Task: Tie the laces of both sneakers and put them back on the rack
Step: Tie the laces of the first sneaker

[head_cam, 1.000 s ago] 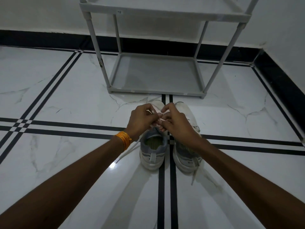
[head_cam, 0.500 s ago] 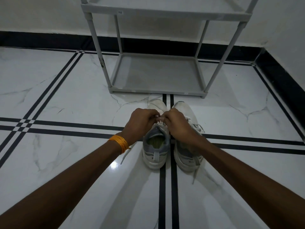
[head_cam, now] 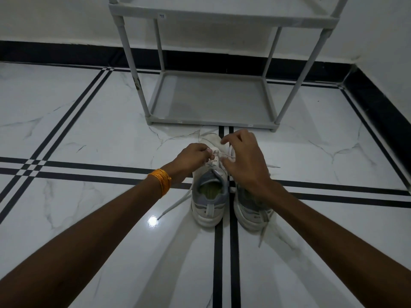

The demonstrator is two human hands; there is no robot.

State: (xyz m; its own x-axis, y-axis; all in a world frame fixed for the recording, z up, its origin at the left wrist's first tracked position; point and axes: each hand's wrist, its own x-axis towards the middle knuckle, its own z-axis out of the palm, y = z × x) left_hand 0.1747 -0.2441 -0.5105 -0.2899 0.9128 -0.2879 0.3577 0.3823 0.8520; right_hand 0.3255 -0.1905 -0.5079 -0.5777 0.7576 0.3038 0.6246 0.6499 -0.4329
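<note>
Two white and grey sneakers stand side by side on the floor, heels toward me: the left sneaker (head_cam: 209, 196) and the right sneaker (head_cam: 250, 212). My left hand (head_cam: 192, 157) pinches a white lace over the left sneaker's tongue. My right hand (head_cam: 243, 161) hovers over the same spot, fingers curled around the other lace strand, and hides much of the right sneaker's top. A loose lace end (head_cam: 175, 204) trails left on the floor. The grey shoe rack (head_cam: 211, 123) stands just beyond the toes.
White marble floor (head_cam: 89, 130) with black inlay lines. A black skirting and white wall (head_cam: 66, 23) run behind the rack, and another wall closes the right side. The rack's bottom shelf holds nothing; an upper shelf sits above it.
My hands have drawn apart over the left sneaker. The right hand has lifted and spread its fingers, pulling a lace strand out to the right.
</note>
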